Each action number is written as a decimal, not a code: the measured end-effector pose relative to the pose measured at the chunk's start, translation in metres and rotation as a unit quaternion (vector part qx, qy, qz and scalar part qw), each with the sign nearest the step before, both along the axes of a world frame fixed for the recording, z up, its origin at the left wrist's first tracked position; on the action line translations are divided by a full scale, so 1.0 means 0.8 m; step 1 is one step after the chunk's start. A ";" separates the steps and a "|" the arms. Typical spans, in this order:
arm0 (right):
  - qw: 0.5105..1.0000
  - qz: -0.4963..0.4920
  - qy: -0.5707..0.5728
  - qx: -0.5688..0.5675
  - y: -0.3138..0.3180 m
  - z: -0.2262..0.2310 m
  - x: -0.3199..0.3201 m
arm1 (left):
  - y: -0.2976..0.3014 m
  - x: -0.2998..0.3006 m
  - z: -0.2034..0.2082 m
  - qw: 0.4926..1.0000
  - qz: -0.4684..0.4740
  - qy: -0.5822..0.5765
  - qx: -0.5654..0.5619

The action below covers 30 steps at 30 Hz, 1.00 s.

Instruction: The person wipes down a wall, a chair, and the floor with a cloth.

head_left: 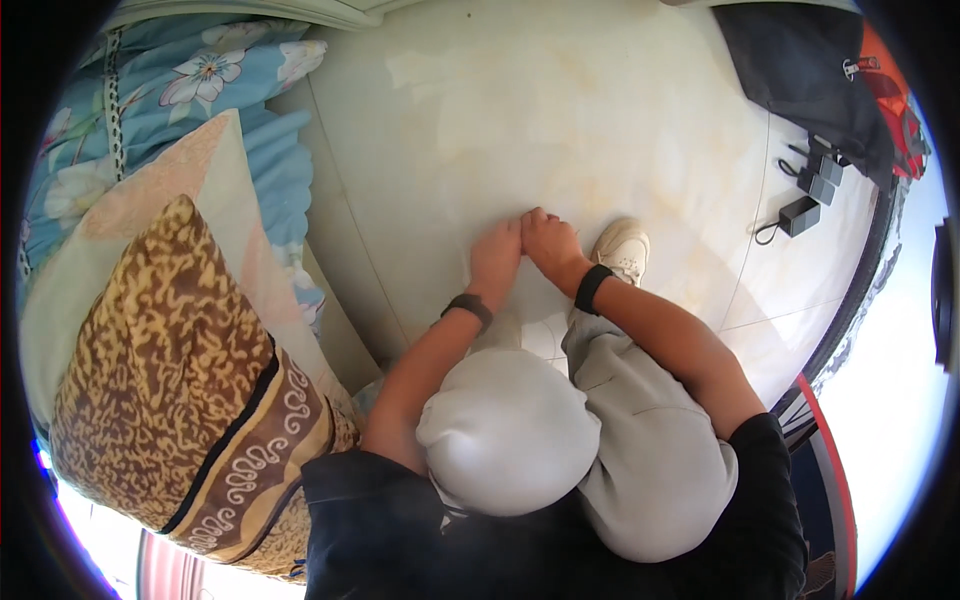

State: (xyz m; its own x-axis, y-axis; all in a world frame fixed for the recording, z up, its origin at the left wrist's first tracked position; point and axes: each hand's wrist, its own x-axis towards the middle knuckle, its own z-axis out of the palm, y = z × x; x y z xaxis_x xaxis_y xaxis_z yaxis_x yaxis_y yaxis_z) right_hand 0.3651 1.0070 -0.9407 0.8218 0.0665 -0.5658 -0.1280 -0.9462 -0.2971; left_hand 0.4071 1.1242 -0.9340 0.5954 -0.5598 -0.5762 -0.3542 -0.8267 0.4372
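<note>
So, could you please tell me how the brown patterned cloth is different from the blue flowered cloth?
The brown patterned cloth has tan squiggly marks, while the blue flowered cloth has large pale flowers. A black stripe crosses the brown cloth; the blue one has a ruffled edge. The brown cloth lies nearer the person's body, the blue one farther ahead. Both are patterned fabrics on the person's left.

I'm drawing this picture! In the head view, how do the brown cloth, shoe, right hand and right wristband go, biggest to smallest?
1. Brown cloth: largest.
2. Shoe and right hand: too alike to rank.
3. Right wristband: smallest.
</note>
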 end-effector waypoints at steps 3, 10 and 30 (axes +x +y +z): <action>1.000 0.009 0.015 0.003 -0.001 0.005 0.007 | 0.004 0.000 0.002 0.999 0.032 0.005 -0.014; 0.989 -0.096 0.093 0.060 0.000 0.004 0.016 | -0.002 -0.020 -0.013 0.990 0.097 -0.014 -0.097; 0.991 -0.118 -0.026 0.056 -0.010 0.002 -0.022 | -0.008 -0.025 -0.023 0.961 0.240 0.020 -0.137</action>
State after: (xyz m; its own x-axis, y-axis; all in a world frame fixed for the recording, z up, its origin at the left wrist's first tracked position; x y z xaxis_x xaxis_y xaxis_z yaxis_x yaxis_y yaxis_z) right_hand 0.3479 0.9993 -0.9389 0.8498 -0.0713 -0.5223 -0.3237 -0.8525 -0.4103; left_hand 0.3868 1.1174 -0.9523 0.8034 -0.3604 -0.4740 0.0606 -0.7424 0.6672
